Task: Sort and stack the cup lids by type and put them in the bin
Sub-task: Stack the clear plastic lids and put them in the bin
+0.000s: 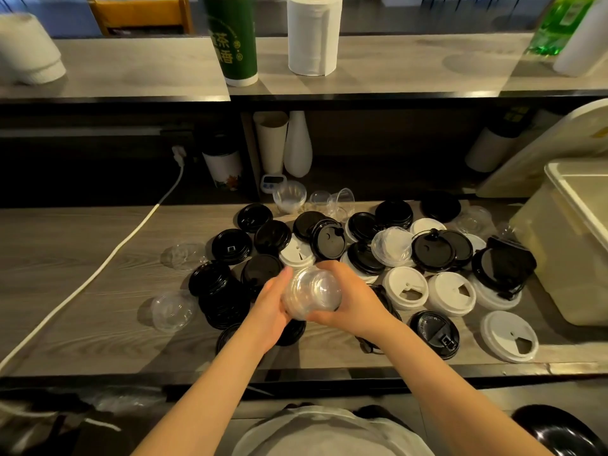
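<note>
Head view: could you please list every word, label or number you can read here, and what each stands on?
"茶" and "香": pale characters on the tall green cup; its neighbouring characters are partly hidden.
Label on the green bottle: too blurred to read.
Display of the small timer: too small to read.
Nothing readable on the clear lids or the other lids.

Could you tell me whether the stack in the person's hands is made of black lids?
No, the left hand and right hand hold a stack of clear lids.

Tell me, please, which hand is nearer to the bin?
Right. The right hand grips the clear lid stack on the bin side; the left hand holds its far side.
</note>
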